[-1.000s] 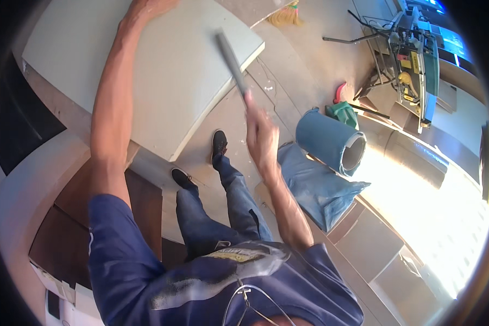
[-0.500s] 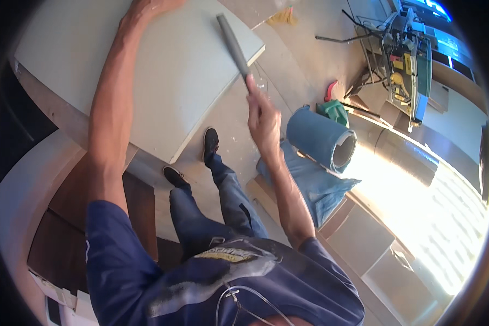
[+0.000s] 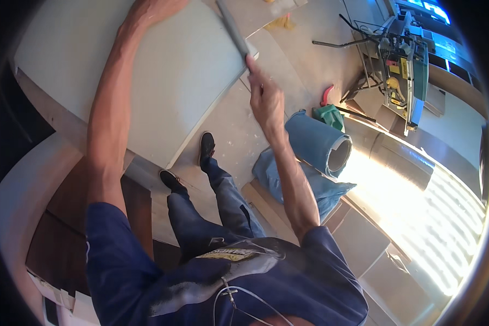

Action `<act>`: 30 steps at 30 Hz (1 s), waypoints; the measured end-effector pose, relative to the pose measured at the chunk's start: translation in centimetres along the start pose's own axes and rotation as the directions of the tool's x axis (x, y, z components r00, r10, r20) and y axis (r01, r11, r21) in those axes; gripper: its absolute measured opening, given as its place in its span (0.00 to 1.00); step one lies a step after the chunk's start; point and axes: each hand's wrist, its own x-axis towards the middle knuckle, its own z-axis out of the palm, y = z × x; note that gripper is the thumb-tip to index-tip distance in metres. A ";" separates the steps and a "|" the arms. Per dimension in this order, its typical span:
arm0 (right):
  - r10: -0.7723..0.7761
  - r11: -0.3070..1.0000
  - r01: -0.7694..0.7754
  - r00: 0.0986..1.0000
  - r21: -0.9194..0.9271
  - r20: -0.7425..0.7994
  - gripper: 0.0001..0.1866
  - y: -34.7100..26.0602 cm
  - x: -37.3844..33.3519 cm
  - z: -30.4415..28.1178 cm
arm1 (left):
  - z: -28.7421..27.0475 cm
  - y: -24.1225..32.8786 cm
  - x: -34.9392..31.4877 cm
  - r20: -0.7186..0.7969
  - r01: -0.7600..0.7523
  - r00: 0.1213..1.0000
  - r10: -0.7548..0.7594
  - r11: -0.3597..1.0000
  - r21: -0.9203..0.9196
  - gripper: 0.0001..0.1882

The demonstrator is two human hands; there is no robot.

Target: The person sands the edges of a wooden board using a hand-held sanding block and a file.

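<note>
From afar I see the pale board (image 3: 174,92) across the upper left, the grey bar (image 3: 233,30) at its upper right edge, the right hand (image 3: 268,102), grip wrapped round the bar's near end, and the left hand (image 3: 156,10) over the board, whose grip I cannot tell.

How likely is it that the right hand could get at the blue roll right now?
Probably yes, to touch: nothing visible lies between the right hand and the blue roll, though depth is unclear. Grasping looks harder, since that hand holds the grey bar.
</note>
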 end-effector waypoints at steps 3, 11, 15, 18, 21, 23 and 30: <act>0.006 1.000 -0.004 0.996 -0.016 0.093 0.25 -0.9 -5.6 -0.2 | -4.0 -1.1 -1.2 0.041 0.131 0.990 -0.132 0.991 0.036 0.15; -0.073 0.997 0.073 0.995 0.014 0.062 0.25 -0.3 0.3 0.2 | -2.1 -1.2 -0.7 0.062 0.095 0.993 -0.097 0.995 0.031 0.15; -0.063 0.998 0.062 0.995 0.024 0.083 0.25 0.1 -2.2 0.4 | -2.4 -1.7 -2.4 -0.030 0.114 0.993 -0.112 0.990 0.086 0.14; -0.007 1.000 0.004 0.994 0.024 0.113 0.25 -1.7 3.0 0.0 | -3.7 -0.2 -1.2 0.053 0.150 0.987 -0.152 0.988 0.039 0.13; -0.028 1.000 0.028 0.998 0.006 0.065 0.25 0.6 1.5 -0.4 | -1.8 -0.6 -0.7 -0.023 0.043 0.999 -0.042 0.998 0.041 0.13; 0.010 1.000 -0.011 0.996 0.011 0.088 0.26 0.4 -2.1 -0.2 | -1.3 -2.5 -2.0 -0.119 -0.025 0.992 0.036 0.995 0.099 0.13; -0.007 1.000 0.008 0.997 -0.014 0.071 0.27 -0.4 3.6 -0.4 | -1.8 0.2 -0.7 0.018 0.080 0.997 -0.080 0.997 -0.016 0.13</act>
